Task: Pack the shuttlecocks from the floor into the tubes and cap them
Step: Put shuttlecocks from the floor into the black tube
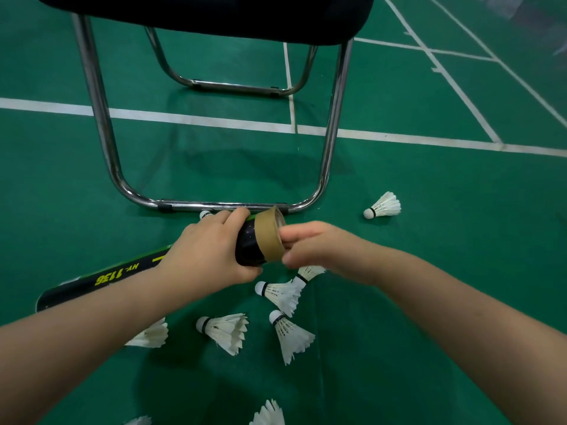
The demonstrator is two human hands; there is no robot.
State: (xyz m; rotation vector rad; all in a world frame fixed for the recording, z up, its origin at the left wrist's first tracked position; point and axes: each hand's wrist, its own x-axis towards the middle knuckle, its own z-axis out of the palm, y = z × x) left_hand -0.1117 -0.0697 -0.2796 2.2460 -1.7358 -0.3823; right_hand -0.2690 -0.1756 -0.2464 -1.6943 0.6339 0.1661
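Note:
My left hand is wrapped around a black shuttlecock tube with a brown paper band at its open end, held just above the floor. The fingers of my right hand pinch the tube's brown rim. A second black tube with yellow print lies on the floor under my left forearm. Several white feather shuttlecocks lie on the green floor below my hands, among them one in the middle and one to its right. Another shuttlecock lies apart at the right.
A chair with a chrome tube frame and a dark seat stands right behind my hands. White court lines cross the green floor. More shuttlecocks sit at the bottom edge.

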